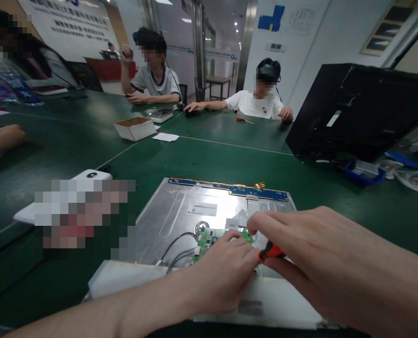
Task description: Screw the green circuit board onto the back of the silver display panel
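A silver metal panel [175,209], the back of a display, lies in front of me with a blue circuit strip [216,186] along its far edge. On its near middle sits a green circuit board [206,238] with dark cables [180,256] plugged into its left side. My left hand [226,267] bends its fingers over this board, fingertips against it and thumb hidden. In my right hand [296,239] is a red and black screwdriver [272,251], gripped close beside the left fingers. Its tip is hidden behind the hands. White sheeting [141,284] borders the panel's near side.
A black display housing [356,112] stands tilted at the right, near a blue tray [365,171]. A white device [96,175] lies left of the panel. Farther off are an open box [134,128], some paper [165,137] and another screwdriver [242,119]. Other people sit around the green table [209,157].
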The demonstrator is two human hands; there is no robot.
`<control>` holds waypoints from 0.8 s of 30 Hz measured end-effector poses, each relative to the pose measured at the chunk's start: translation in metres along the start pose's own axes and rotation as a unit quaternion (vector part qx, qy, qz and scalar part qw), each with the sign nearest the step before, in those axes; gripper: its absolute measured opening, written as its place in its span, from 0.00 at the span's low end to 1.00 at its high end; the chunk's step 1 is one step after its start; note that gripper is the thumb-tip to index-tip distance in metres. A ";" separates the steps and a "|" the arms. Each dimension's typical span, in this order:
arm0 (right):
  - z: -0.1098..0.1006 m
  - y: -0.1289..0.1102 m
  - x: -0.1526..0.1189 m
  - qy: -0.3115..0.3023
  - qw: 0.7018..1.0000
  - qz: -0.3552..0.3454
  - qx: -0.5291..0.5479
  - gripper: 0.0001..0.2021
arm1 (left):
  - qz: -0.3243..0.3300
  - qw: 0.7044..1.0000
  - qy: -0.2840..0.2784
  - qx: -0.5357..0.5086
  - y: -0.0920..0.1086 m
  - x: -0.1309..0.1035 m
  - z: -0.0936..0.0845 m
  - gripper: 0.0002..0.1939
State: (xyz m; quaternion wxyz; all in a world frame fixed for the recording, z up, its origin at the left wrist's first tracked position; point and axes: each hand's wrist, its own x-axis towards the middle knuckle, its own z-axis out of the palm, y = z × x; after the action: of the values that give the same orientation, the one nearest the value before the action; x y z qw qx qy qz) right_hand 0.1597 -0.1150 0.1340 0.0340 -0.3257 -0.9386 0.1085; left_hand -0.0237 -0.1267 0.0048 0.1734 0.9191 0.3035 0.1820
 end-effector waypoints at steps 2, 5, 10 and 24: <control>0.001 0.001 0.000 -0.004 1.000 0.012 -0.013 0.15 | 0.000 1.000 -0.001 0.002 0.000 0.000 0.000 0.14; 0.000 0.002 0.001 -0.013 1.000 0.017 -0.008 0.15 | 0.000 1.000 -0.008 0.004 0.000 0.001 -0.001 0.14; -0.004 -0.003 0.000 -0.001 1.000 0.002 0.003 0.18 | -0.006 1.000 -0.022 -0.001 -0.001 0.002 -0.002 0.19; 0.000 0.002 0.003 0.001 0.999 0.017 -0.033 0.14 | -0.011 1.000 -0.016 0.008 0.000 0.001 0.001 0.15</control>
State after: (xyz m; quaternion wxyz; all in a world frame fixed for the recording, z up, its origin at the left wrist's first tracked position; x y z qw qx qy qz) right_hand 0.1584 -0.1113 0.1331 0.0220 -0.3424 -0.9361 0.0773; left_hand -0.0228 -0.1268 0.0045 0.1732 0.9200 0.3117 0.1629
